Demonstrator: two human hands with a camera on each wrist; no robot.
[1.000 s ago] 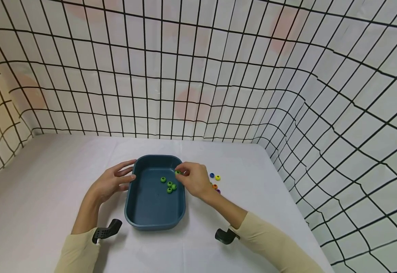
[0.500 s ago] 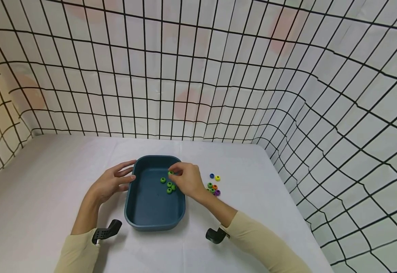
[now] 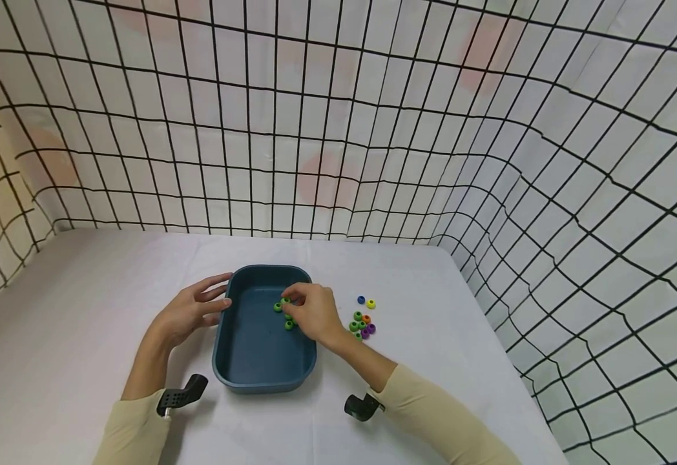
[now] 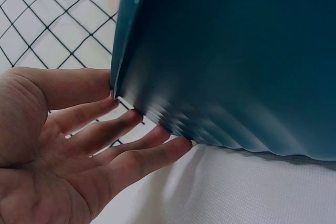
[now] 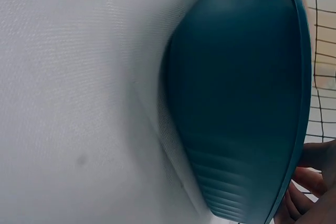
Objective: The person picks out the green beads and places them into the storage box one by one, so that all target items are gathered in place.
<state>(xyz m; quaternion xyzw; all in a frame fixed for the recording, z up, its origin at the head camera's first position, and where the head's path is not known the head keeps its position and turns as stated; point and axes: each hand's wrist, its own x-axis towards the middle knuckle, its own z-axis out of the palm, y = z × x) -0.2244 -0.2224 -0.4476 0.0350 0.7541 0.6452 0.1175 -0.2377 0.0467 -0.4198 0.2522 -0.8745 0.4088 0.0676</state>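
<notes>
A dark blue tray (image 3: 263,389) stands on the white cloth. My left hand (image 3: 190,312) is at its left side; in the left wrist view the straight fingertips touch the outer wall (image 4: 236,77). Reaching over the right rim, my right hand (image 3: 314,314) pinches a green bead (image 3: 285,301) between thumb and fingertips, low inside the tray. Close beside it lies another green bead (image 3: 277,307), with one more green bead (image 3: 289,325) nearer me. The right hand covers some of the tray's beads. The right wrist view shows mostly the tray's outer wall (image 5: 236,77).
Right of the tray lie several loose beads: a blue bead (image 3: 361,299), a yellow bead (image 3: 371,303), an orange bead (image 3: 366,319), a purple bead (image 3: 371,329) and several green beads (image 3: 353,327). Black netting (image 3: 274,135) encloses the back and sides.
From the tray's right rim, my right hand has moved left and slightly toward me with the green bead, down among the others. The loose beads at right are more exposed. My left hand stays put.
</notes>
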